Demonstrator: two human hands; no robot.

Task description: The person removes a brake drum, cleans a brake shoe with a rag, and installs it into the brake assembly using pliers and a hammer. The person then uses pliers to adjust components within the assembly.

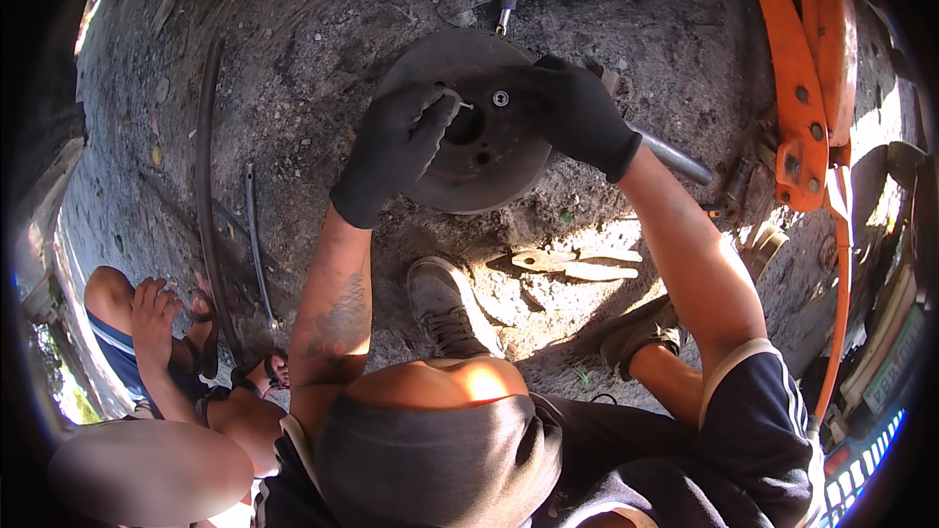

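Note:
A round, dark metal disc [479, 181], like a brake disc or drum, lies on the dirt in front of me. It has a centre hole and smaller holes around it. My left hand [391, 147], in a black glove, is over its left side, thumb and fingers pinched on a small thin light-coloured piece [458, 100] beside the centre hole. A small shiny metal ring [501, 98] shows on the disc between my hands. My right hand [582, 122], gloved too, rests at the disc's right edge; its fingertips are dark against the metal and hard to make out.
Pliers [577, 263] lie near my shoe [445, 308]. A ratchet-like tool [509, 2] is beyond the disc, a metal tube [675, 154] to its right. Orange metal equipment [807, 88] stands far right. Left are a hose [207, 166], a rod [256, 244] and another person [152, 332].

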